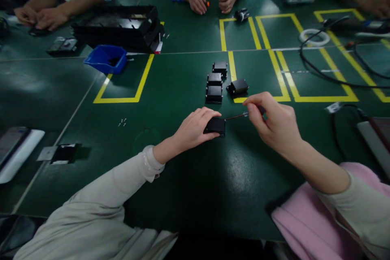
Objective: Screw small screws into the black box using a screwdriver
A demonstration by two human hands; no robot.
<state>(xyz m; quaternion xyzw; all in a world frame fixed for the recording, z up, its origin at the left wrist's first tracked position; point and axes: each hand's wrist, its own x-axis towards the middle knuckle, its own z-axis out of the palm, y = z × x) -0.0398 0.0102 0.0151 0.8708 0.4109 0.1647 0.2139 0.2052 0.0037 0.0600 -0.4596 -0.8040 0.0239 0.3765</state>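
Observation:
My left hand [196, 126] grips a small black box [217, 126] on the green table, thumb on the near side and fingers over the far side. In my right hand [269, 120] is a screwdriver [238, 116], pinched between thumb and fingers. Its thin shaft points left, with the tip at the box's right end; whether it sits in a screw is too small to tell. Beyond the box, several similar black boxes [214, 92] stand in a short row, and another black box [238, 87] lies at an angle to their right. Several small screws [122, 122] are scattered left of my left hand.
A blue bin [107, 59] and stacked black trays [118, 26] stand at the back left. Yellow tape [265, 99] marks rectangles on the table. A black cable [317, 69] curves at right. A pink cloth [304, 215] lies under my right arm. Co-workers' hands [198, 2] are across the table.

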